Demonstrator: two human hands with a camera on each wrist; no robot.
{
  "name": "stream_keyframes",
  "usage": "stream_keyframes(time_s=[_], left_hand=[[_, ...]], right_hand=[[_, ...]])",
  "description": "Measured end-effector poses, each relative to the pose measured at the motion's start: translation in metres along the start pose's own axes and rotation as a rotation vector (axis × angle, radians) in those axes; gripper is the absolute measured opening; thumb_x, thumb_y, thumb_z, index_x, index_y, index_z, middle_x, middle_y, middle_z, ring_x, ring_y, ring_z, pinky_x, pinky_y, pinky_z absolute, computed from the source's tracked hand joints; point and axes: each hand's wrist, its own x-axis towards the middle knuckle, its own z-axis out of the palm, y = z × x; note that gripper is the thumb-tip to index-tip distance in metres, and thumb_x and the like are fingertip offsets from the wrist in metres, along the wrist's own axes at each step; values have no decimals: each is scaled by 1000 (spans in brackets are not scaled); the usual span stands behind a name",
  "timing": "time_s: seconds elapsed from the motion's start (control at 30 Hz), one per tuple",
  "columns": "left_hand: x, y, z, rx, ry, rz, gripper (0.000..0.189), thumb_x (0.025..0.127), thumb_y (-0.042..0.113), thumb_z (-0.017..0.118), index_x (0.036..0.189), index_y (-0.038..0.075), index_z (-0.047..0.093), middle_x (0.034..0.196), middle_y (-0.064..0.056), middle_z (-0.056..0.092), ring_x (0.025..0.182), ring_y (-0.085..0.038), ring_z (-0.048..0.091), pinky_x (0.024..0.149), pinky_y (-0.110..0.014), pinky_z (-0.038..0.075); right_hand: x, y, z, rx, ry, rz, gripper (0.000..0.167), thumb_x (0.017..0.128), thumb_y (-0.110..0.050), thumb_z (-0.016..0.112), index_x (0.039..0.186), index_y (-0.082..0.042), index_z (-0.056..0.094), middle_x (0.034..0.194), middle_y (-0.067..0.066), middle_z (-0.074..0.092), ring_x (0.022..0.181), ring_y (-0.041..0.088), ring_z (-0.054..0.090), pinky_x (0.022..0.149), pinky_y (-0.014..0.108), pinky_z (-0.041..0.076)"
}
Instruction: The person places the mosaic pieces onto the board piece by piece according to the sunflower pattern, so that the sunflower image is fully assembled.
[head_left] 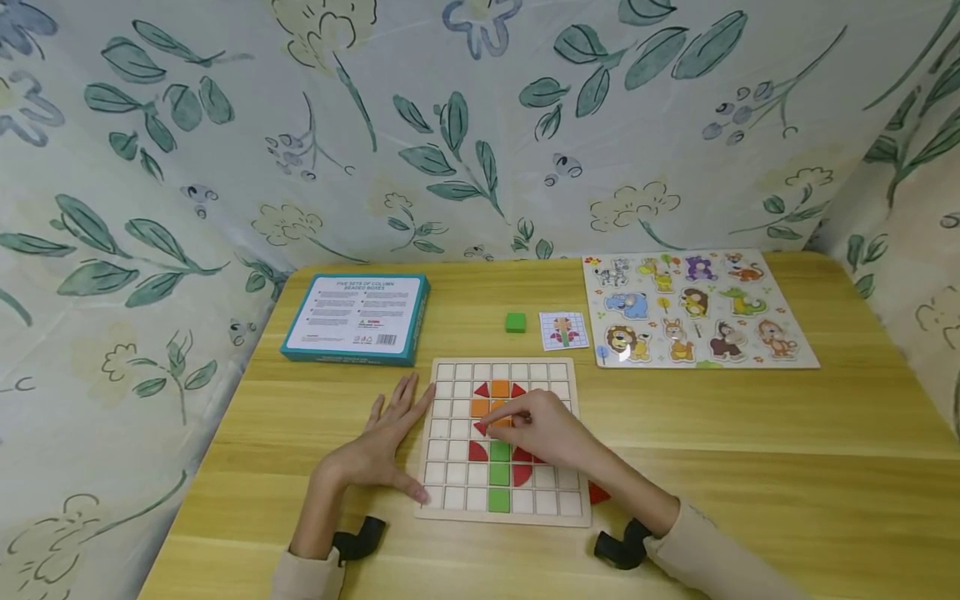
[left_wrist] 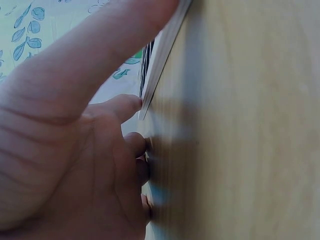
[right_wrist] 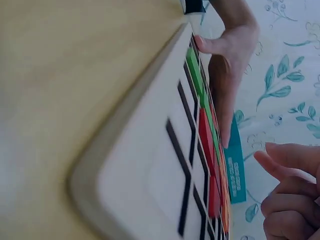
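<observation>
A wooden grid board (head_left: 450, 515) lies on the table. Orange squares (head_left: 500, 389), green squares (head_left: 498, 473) and red pieces (head_left: 522, 476) fill some of its cells. My left hand (head_left: 375, 454) is spread with straight fingers at the board's left side, thumb and forefinger touching its edge; the left wrist view shows this from low down. Over the middle of the grid, my right hand (head_left: 546, 429) pinches a small red piece (head_left: 480, 428) between thumb and forefinger, below an orange square. In the right wrist view its thumb and forefinger meet, the other fingers curled.
Behind the board lie a loose green block (head_left: 515, 322) and a pattern card (head_left: 564, 331). An animal puzzle board (head_left: 705, 310) is at the back right, a teal box (head_left: 356, 319) at the back left. More red (head_left: 598, 493) shows beside the board under my right forearm.
</observation>
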Motion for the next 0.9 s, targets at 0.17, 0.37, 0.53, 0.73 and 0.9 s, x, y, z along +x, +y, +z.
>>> stream_keyframes(time_s=[0.17, 0.37, 0.53, 0.73, 0.9], left_hand=[[0, 0, 0, -5, 2, 1, 148, 61, 48, 98, 168, 16, 1, 173, -15, -21, 160, -38, -22, 127, -66, -12], [-1, 0, 0, -6, 6, 10, 149, 60, 48, 98, 168, 16, 1, 173, -15, -21, 160, -38, -21, 127, -66, -12], [-1, 0, 0, -9, 6, 12, 149, 60, 47, 98, 168, 16, 1, 173, -15, -21, 160, -38, -21, 127, -66, -12], [-1, -1, 1, 0, 1, 14, 149, 60, 48, 98, 168, 16, 0, 172, -16, -22, 160, -38, -22, 127, -66, -12], [-1, 0, 0, -4, 5, 6, 149, 60, 48, 98, 168, 16, 1, 173, -15, -21, 160, -38, -22, 127, -65, -12]], right_hand=[[-17, 14, -35, -18, 74, 66, 15, 94, -23, 77, 107, -16, 83, 60, -4, 42, 55, 10, 37, 50, 19, 28], [-42, 42, -70, -13, 83, 141, 13, 92, -20, 78, 102, -12, 81, 66, -2, 43, 58, 9, 40, 51, 19, 31], [-51, 60, -83, -6, -3, 186, 18, 88, -23, 83, 99, -9, 79, 64, -3, 40, 59, 9, 36, 53, 21, 29], [-55, 69, -92, 24, -114, 187, 24, 83, -20, 87, 97, -5, 75, 61, -3, 42, 53, 6, 35, 50, 20, 27], [-56, 71, -99, 17, -132, 182, 20, 87, -18, 82, 102, -6, 75, 64, -4, 44, 56, 6, 37, 52, 21, 30]])
